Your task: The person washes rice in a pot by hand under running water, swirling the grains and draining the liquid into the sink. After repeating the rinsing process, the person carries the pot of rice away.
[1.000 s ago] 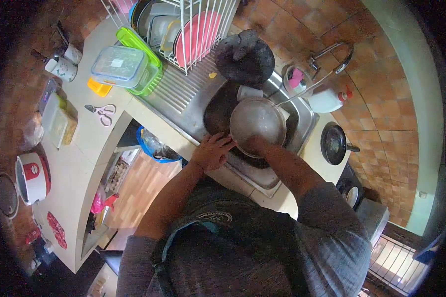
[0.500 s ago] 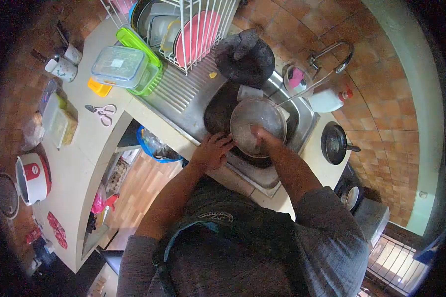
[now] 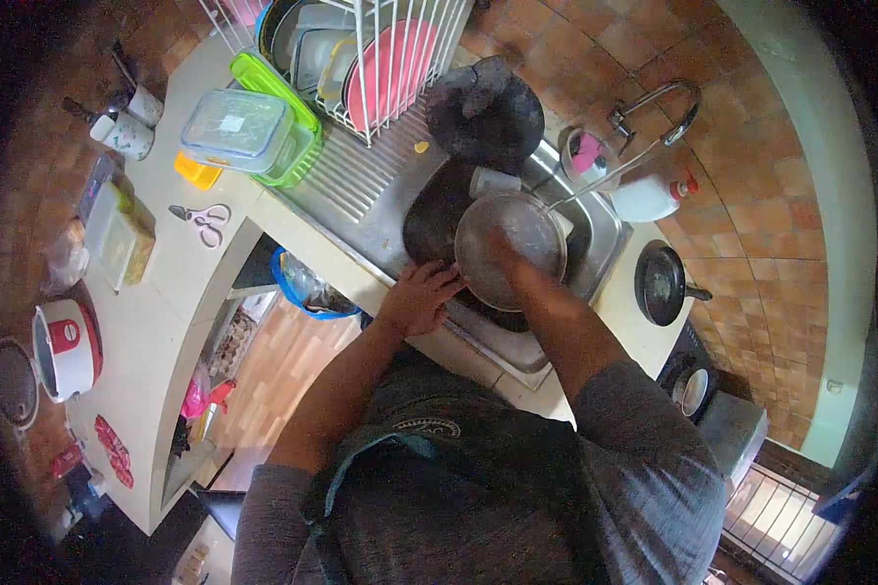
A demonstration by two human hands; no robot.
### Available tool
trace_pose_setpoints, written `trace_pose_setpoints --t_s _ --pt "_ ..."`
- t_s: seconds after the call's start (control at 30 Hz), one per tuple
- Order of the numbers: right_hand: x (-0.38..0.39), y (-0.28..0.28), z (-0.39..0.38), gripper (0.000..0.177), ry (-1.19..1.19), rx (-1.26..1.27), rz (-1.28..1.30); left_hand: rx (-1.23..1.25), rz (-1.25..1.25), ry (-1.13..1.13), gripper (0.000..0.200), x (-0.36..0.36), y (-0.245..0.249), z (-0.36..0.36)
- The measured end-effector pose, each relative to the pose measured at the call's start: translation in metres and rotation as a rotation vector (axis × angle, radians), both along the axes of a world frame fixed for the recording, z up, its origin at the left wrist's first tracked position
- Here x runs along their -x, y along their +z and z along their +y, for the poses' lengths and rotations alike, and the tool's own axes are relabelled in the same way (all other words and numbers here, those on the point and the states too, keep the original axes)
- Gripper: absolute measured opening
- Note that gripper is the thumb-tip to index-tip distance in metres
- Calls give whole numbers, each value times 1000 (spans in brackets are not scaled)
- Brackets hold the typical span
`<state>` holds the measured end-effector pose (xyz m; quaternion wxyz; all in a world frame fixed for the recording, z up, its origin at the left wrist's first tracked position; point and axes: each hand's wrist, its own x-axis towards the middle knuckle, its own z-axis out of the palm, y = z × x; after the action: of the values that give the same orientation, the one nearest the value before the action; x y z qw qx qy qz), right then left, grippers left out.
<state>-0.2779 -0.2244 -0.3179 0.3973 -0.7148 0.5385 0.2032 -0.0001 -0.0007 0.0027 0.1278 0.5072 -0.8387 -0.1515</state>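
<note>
A round grey metal bowl [image 3: 535,226] sits tilted towards me over the sink, under the end of the tap's long spout. My left hand [image 3: 423,298] is at its left side, with the fingers bent against the rim. Down inside the bowl, my right hand [image 3: 505,255] presses on the inner surface with its fingers curled. Whatever those fingers hold is hidden by the hand and blur. Behind the bowl lies a pale cup [image 3: 495,182] on its side in the sink, close to a large dark wok [image 3: 488,117].
The steel sink [image 3: 610,255] has a ribbed drainboard [image 3: 346,185] on its left. A white dish rack [image 3: 369,78] stands behind it. To the right are a white bottle [image 3: 646,200] and a small black frying pan [image 3: 659,283]. Scissors [image 3: 205,224] and plastic containers [image 3: 234,127] occupy the left counter.
My right hand has shifted slightly up and left inside the bowl, its forearm reaching further in. My left hand stays at the rim.
</note>
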Motion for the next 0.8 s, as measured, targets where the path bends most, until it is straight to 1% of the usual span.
trace_pose_setpoints --t_s 0.07,0.1,0.13,0.17,0.2,0.27,0.3,0.37,0.4,0.47,0.53,0.57,0.6,0.67,0.73,0.8 --pt "-5 2 -5 49 -72 -92 -93 -45 39 -25 81 -1 -7 0" --pt "5 4 9 48 -108 -138 -140 -44 40 -26 81 -1 -7 0" --pt "-1 2 13 48 -144 -184 -187 -36 31 -25 80 -1 -5 0" --pt "15 6 25 47 -179 -230 -233 -27 21 -25 79 -1 -3 0" --pt "15 5 37 46 -214 -275 -281 -26 21 -25 79 0 -2 0" --pt "27 10 42 45 -286 -368 -377 -35 -15 -19 78 0 1 0" --pt "45 14 46 45 -321 -413 -426 -34 -15 -21 78 0 -1 0" --pt "52 17 54 44 -392 -505 -521 -13 8 -17 79 0 -5 1" --pt "54 18 50 43 -426 -551 -569 -13 8 -17 79 -1 1 1" --pt "59 19 57 42 -494 -645 -664 -38 9 -2 69 -1 13 1" --pt "93 31 55 41 -560 -738 -757 -50 -2 -7 69 0 12 -1" --pt "93 29 54 41 -592 -785 -803 -63 -13 -12 68 0 11 -1" --pt "98 23 47 41 -591 -787 -802 -64 -13 -11 68 -1 11 0" --pt "107 1 28 48 -346 -705 -491 -48 5 -12 69 -1 9 1" --pt "117 6 21 48 -352 -700 -497 -64 -6 -14 69 0 10 0" --pt "125 9 30 49 -361 -690 -512 -80 -17 -17 69 0 12 -1"
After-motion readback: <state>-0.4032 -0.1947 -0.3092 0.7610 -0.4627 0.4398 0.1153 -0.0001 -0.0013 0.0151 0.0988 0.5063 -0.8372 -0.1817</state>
